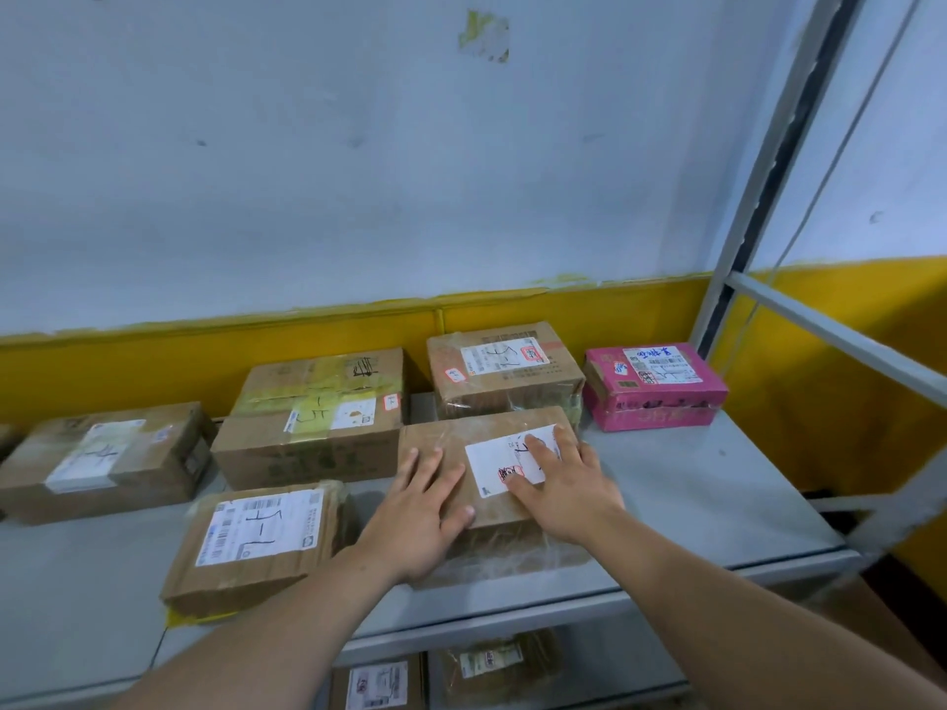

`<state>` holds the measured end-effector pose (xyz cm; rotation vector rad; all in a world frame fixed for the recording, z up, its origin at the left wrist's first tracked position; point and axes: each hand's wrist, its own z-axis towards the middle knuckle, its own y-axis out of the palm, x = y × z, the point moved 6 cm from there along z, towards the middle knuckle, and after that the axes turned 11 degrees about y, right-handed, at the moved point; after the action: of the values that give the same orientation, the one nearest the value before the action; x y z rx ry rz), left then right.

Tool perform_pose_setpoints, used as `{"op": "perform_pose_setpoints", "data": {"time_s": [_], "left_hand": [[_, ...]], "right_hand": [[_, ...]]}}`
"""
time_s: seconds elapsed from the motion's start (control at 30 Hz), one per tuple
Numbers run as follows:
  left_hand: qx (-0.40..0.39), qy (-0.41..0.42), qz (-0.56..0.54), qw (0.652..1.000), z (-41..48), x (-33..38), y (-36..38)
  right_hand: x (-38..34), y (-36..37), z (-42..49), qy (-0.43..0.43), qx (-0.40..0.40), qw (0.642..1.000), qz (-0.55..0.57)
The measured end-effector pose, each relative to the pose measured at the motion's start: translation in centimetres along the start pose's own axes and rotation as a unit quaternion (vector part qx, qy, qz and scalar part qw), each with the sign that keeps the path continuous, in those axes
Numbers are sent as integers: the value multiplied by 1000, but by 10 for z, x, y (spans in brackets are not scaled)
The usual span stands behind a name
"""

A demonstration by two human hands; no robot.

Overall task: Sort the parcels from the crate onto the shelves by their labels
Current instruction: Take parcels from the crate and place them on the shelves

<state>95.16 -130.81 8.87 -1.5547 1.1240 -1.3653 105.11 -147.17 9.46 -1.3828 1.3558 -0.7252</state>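
A brown cardboard parcel [451, 443] wrapped in clear tape lies on the grey shelf [692, 484], its white label facing up. My left hand [420, 515] rests flat on the parcel's near left part, fingers spread. My right hand [563, 484] lies flat on the white label [492, 461], covering its right half. Neither hand wraps around the parcel; both press on its top. The crate is not in view.
Other parcels share the shelf: a flat one [256, 540] at the front left, two brown boxes [312, 417] [502, 371] behind, another [107, 458] far left, a pink box [656, 386] at the back right. A lower shelf [589, 658] holds more parcels. A metal upright [743, 212] stands on the right.
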Motion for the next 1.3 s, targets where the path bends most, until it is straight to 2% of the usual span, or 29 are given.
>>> {"op": "perform_pose_setpoints", "data": {"time_s": [0.2, 0.43, 0.7, 0.97, 1.17, 1.3], "left_hand": [[-53, -3, -30, 998, -11, -5, -27], [36, -19, -58, 997, -92, -44, -128], [161, -88, 3, 983, -254, -129, -254], [283, -183, 15, 941, -457, -206, -323], [307, -278, 16, 910, -608, -250, -318], [317, -360, 8, 877, -695, -280, -303]], "right_hand": [[-19, -25, -6, 13, -7, 997, -80], [-113, -74, -45, -61, 57, 994, -73], [-309, -121, -157, -210, 120, 970, -37], [-514, -121, -326, -398, 150, 905, 5], [-636, -81, -456, -537, 136, 833, -14], [-700, -41, -523, -609, 120, 783, -37]]}}
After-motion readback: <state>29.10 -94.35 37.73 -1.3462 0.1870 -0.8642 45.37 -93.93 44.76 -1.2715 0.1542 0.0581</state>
